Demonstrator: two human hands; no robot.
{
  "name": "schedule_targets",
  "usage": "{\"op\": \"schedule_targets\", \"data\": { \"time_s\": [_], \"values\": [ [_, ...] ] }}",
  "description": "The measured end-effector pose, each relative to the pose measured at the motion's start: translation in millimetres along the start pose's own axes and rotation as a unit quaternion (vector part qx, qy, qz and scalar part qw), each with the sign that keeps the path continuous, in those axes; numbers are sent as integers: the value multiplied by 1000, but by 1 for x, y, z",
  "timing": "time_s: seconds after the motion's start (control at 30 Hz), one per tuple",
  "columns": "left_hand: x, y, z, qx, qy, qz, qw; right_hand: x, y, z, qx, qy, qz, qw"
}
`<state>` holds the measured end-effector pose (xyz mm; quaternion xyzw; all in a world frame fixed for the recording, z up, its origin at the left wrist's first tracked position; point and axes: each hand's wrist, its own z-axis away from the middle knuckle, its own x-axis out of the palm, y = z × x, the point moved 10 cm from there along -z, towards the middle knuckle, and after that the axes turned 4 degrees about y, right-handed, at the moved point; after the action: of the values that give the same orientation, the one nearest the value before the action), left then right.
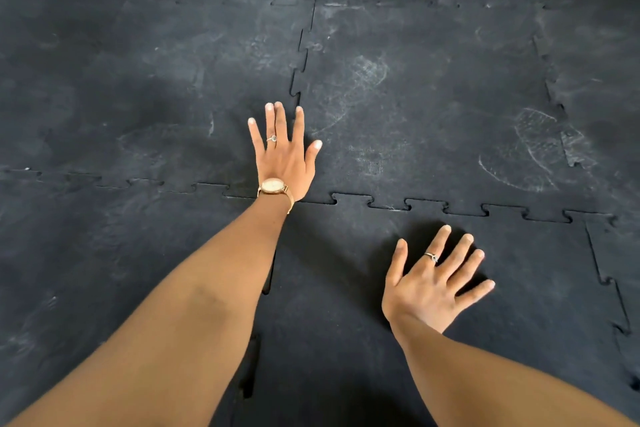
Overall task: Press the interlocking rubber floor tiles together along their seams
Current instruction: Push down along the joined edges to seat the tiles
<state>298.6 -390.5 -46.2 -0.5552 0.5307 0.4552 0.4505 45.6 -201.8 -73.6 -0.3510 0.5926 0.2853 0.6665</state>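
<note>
Black interlocking rubber tiles cover the floor, joined by jigsaw-shaped seams. My left hand (284,156) lies flat with fingers spread on the vertical seam (300,55), just above the corner where it crosses the horizontal seam (450,209). It wears a gold watch and a ring. My right hand (433,282) rests flat, fingers spread, on the near right tile (346,305), a little below the horizontal seam. Neither hand holds anything. My left forearm hides part of the near vertical seam (267,284).
Dusty shoe prints (530,149) mark the far right tile. Another vertical seam (557,104) runs along the right side, continuing down past (609,281). A further horizontal seam (381,4) crosses the back. Tiles extend to every edge of the view.
</note>
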Motion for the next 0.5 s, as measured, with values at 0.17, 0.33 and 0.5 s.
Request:
{"op": "schedule_targets", "data": {
  "time_s": [0.17, 0.33, 0.5],
  "values": [
    [-14, 45, 1, 166, 38, 0, 985, 1, 2, -1, 3, 5, -5, 1000],
    [-58, 53, -4, -10, 146, 248, 958, 0, -1, -2, -2, 9, 1, 1000],
    [-30, 133, -4, 174, 63, 174, 967, 0, 0, -1, 2, 18, -1, 1000]
  ]
}}
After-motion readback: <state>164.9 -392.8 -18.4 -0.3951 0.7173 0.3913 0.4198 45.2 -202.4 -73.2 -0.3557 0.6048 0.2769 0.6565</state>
